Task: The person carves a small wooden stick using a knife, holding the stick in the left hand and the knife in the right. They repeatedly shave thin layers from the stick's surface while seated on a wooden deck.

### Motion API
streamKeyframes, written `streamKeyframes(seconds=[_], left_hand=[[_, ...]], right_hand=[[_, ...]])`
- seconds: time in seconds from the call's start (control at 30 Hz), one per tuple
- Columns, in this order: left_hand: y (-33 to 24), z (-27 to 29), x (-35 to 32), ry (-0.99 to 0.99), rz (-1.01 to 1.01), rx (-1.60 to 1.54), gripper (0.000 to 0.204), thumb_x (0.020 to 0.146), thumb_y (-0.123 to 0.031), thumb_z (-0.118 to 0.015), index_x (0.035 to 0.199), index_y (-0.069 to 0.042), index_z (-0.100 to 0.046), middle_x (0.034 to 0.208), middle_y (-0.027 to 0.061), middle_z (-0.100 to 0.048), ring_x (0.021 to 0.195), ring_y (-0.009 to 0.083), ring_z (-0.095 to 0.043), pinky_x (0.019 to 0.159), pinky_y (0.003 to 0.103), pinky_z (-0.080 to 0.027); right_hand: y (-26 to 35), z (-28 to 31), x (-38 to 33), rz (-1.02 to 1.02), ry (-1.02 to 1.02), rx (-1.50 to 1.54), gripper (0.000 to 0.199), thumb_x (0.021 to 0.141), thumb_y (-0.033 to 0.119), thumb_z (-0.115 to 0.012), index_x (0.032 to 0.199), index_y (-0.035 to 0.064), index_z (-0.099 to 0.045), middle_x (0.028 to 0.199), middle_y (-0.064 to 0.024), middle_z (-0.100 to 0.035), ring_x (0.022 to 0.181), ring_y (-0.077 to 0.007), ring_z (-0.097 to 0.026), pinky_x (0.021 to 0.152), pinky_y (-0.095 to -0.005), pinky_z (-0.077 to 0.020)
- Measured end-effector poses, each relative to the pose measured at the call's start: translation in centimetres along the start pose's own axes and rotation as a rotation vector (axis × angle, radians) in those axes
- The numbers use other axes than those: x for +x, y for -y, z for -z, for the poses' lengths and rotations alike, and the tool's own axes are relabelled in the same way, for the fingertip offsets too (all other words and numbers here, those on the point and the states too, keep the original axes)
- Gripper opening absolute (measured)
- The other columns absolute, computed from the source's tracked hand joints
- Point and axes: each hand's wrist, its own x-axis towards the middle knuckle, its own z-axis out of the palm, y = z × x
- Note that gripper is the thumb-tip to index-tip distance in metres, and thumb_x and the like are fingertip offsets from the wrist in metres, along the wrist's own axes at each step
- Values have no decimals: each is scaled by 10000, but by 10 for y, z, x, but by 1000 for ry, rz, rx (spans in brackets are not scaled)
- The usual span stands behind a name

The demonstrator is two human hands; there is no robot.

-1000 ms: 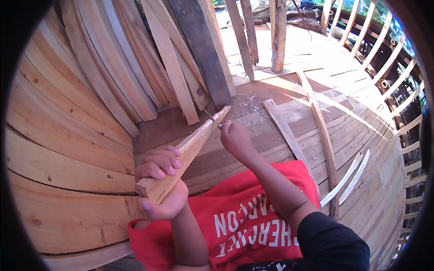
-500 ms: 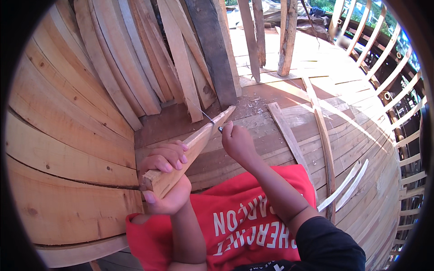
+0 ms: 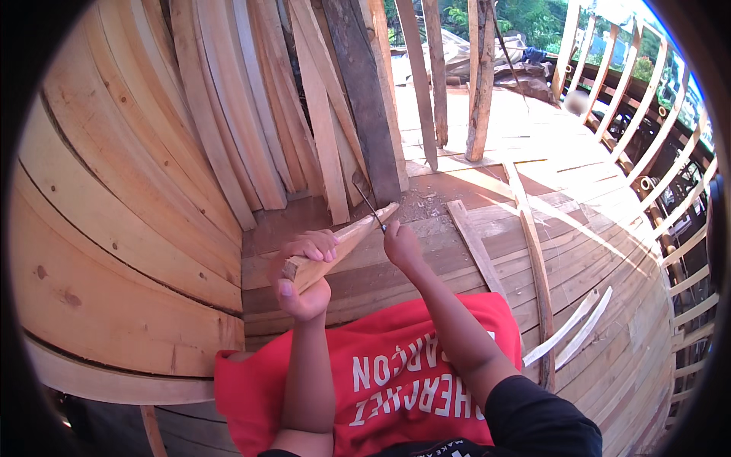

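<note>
— Well, how far along is that wooden stick [image 3: 343, 245]?

— Partway, by my reckoning. My left hand [image 3: 303, 276] has its fingers wrapped tight around the near, blunt end, and the stick runs up and to the right over the dark plank floor [image 3: 426, 259]. The far end already narrows to a point; the near end in my fist is squared off and untouched. So the tip looks shaped, and I judge that smoothing along the shaft is what remains.

— And the other hand?

— My right hand [image 3: 401, 245] is closed on a thin dark blade [image 3: 368, 206], fingers pinched round its lower end, and the blade rises up and to the left, crossing the stick close to its pointed tip. Whether the edge is touching the wood just now, I cannot tell.

— Any sign of work done?

— A scatter of pale shavings [image 3: 420, 204] lies on the floor just beyond the tip. That suggests a fair amount has come off.

— What surrounds you?

— My red shirt [image 3: 403, 365] is near, below both arms. Curved hull planks [image 3: 114, 228] sweep up on the left, loose boards [image 3: 320, 114] lean at the far side, and thin wooden strips [image 3: 533, 251] lie on the right.
</note>
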Motion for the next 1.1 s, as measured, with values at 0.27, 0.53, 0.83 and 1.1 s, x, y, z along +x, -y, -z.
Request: streamKeyframes(seconds=[0.27,0.53,0.83,1.1], left_hand=[[-23,9,-3,92,-49,86,548,898,-509,-417,864,22,-550,748,130,-558,707,247,-561,751,461,-480],[-1,12,2,67,66,53,547,902,-485,-362,860,28,-547,780,153,-571,758,273,-578,844,477,-484],[-12,56,-37,-126,47,15,492,877,-448,-353,890,6,-542,821,141,-569,842,295,-574,974,502,-433],[-3,46,-35,-152,53,-51,476,882,-402,-350,902,26,-557,850,157,-601,871,286,-594,976,472,-438]], right_hand=[[3,-11,-33,1,66,93,612,973,382,-299,916,-126,-634,824,-357,-620,834,-513,-619,757,-541,-487],[-23,47,-49,-338,433,487,346,912,338,-330,651,123,-401,498,-15,-328,357,-143,-300,335,-333,-206],[-12,64,-64,-471,687,730,341,883,361,-325,593,182,-332,477,24,-236,359,-126,-209,360,-310,-126],[-16,74,-67,-553,663,772,379,898,417,-277,602,185,-327,480,38,-195,377,-121,-147,369,-301,-100]])
